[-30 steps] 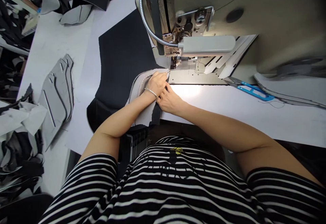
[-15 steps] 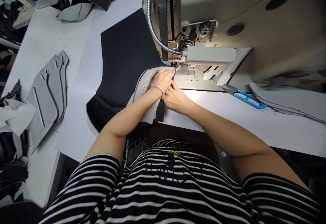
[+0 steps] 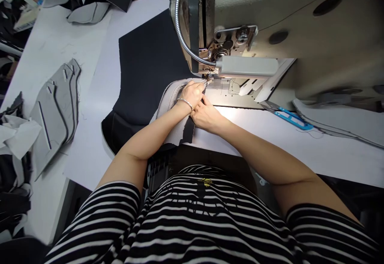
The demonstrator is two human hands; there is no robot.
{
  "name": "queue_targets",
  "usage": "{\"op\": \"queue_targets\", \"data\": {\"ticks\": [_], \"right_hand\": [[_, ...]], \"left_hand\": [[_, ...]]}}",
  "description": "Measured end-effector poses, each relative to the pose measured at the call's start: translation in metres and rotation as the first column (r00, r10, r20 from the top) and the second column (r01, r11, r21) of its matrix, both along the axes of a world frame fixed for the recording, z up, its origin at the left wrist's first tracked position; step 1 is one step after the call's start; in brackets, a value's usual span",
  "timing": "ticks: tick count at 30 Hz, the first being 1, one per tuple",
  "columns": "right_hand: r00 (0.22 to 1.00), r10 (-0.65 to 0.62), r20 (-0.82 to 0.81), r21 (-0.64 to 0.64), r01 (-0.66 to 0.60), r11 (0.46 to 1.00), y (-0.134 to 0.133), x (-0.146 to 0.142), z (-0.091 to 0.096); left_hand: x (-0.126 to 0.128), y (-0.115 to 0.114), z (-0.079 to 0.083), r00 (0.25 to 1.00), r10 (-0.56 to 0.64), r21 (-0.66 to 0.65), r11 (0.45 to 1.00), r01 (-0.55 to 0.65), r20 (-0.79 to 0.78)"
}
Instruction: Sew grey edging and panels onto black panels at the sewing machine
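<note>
A grey and black fabric piece [image 3: 169, 100] with a curved seam lies under the needle area of the sewing machine [image 3: 222, 52]. My left hand [image 3: 192, 94], with a bracelet at the wrist, presses on it just in front of the presser foot, fingers bent together. Right beside it, my right hand [image 3: 207, 116] pinches the black edge strip [image 3: 189, 130] of the same piece. The fingertips of both hands are partly hidden. A large black fabric panel [image 3: 147, 64] spreads out to the left and joins the grey part.
Blue-handled thread snips [image 3: 294, 119] lie at right beside a grey fabric piece [image 3: 345, 122]. Stacked grey cut pieces [image 3: 57, 112] rest on the white table [image 3: 90, 136] at left, near scraps [image 3: 18, 136]. The machine's lamp [image 3: 249, 65] hangs close above the hands.
Both hands stay almost in place on the fabric. The view has shifted very slightly; no clear movement of the fabric shows.
</note>
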State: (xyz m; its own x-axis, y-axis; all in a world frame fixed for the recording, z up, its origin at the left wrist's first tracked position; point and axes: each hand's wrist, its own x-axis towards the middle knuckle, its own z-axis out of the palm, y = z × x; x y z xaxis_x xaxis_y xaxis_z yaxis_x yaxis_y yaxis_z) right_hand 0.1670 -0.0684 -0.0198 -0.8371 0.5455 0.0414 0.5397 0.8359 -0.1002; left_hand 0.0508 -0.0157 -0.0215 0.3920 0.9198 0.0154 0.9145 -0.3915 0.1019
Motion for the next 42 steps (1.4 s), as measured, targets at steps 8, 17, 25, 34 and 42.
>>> {"op": "queue_targets", "data": {"ticks": [8, 17, 25, 34, 42], "right_hand": [[1.000, -0.001, -0.009, -0.002, 0.001, 1.000, 0.003, 0.003, 0.002], [1.000, -0.005, -0.010, 0.001, 0.005, 1.000, -0.005, 0.005, 0.002], [0.999, -0.031, -0.038, 0.001, 0.031, 1.000, -0.003, 0.005, 0.000], [0.997, -0.070, -0.032, -0.059, 0.068, 0.996, -0.006, 0.007, 0.004], [0.728, -0.685, 0.001, -0.151, 0.678, 0.720, 0.017, 0.086, 0.039]], "left_hand": [[0.006, 0.005, 0.004, 0.999, 0.006, -0.043, 0.999, -0.008, -0.042], [0.000, 0.003, -0.012, 0.997, -0.027, 0.060, 0.998, 0.022, 0.071], [0.002, 0.007, -0.013, 0.983, 0.083, -0.018, 0.997, -0.081, 0.163], [0.014, 0.004, -0.001, 0.985, 0.170, -0.045, 0.985, -0.169, 0.038], [0.012, -0.004, -0.016, 0.999, -0.002, 0.119, 0.993, -0.002, 0.034]]}}
